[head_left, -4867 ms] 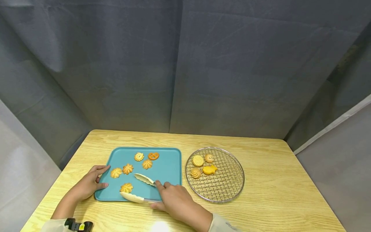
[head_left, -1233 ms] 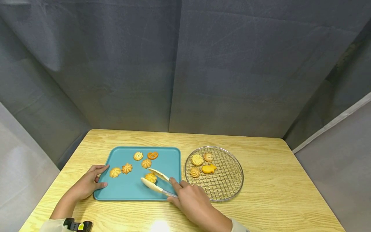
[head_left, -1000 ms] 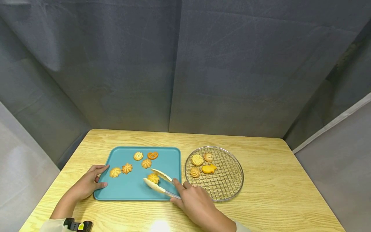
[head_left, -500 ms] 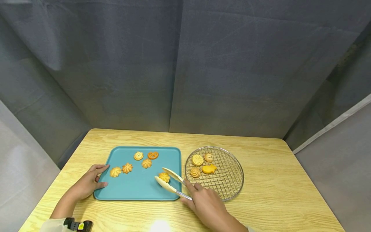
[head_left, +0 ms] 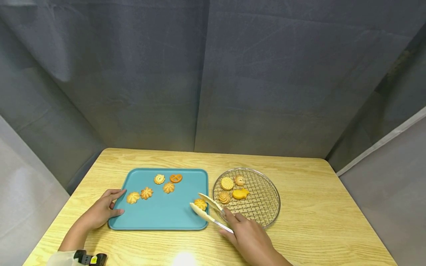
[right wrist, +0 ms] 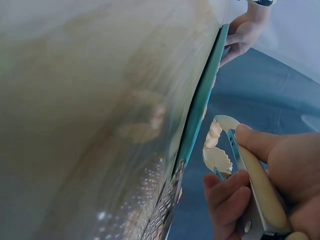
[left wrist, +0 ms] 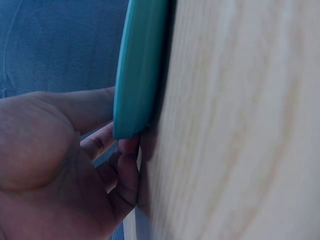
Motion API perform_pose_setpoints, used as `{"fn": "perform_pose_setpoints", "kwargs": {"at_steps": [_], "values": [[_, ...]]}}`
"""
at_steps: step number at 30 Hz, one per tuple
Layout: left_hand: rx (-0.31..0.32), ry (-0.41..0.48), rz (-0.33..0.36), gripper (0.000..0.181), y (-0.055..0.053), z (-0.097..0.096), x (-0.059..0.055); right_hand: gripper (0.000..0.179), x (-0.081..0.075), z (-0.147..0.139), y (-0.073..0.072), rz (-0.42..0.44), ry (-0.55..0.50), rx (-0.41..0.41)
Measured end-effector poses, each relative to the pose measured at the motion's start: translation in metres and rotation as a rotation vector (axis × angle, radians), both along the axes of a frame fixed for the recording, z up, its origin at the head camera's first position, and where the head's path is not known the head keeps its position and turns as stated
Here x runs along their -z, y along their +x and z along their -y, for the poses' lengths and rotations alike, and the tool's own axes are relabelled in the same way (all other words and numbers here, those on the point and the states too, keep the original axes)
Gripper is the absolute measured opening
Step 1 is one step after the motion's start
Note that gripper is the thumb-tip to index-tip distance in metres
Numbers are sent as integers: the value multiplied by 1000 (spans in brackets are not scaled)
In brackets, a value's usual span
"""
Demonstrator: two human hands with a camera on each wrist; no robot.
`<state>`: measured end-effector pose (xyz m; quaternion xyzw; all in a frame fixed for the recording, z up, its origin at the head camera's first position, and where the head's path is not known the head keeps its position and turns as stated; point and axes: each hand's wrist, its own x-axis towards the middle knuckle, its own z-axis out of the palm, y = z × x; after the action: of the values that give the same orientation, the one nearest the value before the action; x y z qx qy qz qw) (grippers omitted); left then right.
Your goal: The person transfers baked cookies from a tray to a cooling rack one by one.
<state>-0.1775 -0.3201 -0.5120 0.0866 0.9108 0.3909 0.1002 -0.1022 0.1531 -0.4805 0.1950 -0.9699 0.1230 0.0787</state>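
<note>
My right hand (head_left: 249, 236) grips a pair of tongs (head_left: 202, 213) with cream scalloped tips and metal arms. Between the tips is a ridged flower-shaped cookie (head_left: 200, 204), over the right rim of the teal tray (head_left: 159, 218). In the right wrist view the cookie (right wrist: 213, 135) is raised clear of the tray. At the tray's left edge, my left hand (head_left: 103, 210) holds the rim. In the left wrist view its thumb lies against the tray (left wrist: 140, 65) and its other fingers curl by the edge, partly hidden.
Several cookies, among them a pretzel (head_left: 175, 178) and a flower cookie (head_left: 133, 197), lie on the tray. Right of it stands a round wire rack (head_left: 259, 210) bearing a round dotted cookie (head_left: 227, 183), a swirl cookie (head_left: 224, 197), a fish-shaped cookie (head_left: 240, 194) and a small cookie (head_left: 239, 180).
The tongs took up the flower cookie from the tray's lower left and have carried it rightward to the right rim. My left hand has stayed at the tray's left edge.
</note>
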Motion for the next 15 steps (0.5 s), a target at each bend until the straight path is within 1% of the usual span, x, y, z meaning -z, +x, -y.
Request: {"fn": "perform_pose_setpoints", "kwargs": {"at_steps": [5, 8, 15], "values": [[-1, -3, -13, 77, 0, 0, 2, 61, 1, -11, 3, -26, -8, 24], [-2, -4, -16, 77, -1, 0, 3, 61, 1, -18, 2, -20, -18, 48], [5, 5, -11, 78, -1, 2, 4, 62, 0, -34, -2, 47, -34, 117]]}}
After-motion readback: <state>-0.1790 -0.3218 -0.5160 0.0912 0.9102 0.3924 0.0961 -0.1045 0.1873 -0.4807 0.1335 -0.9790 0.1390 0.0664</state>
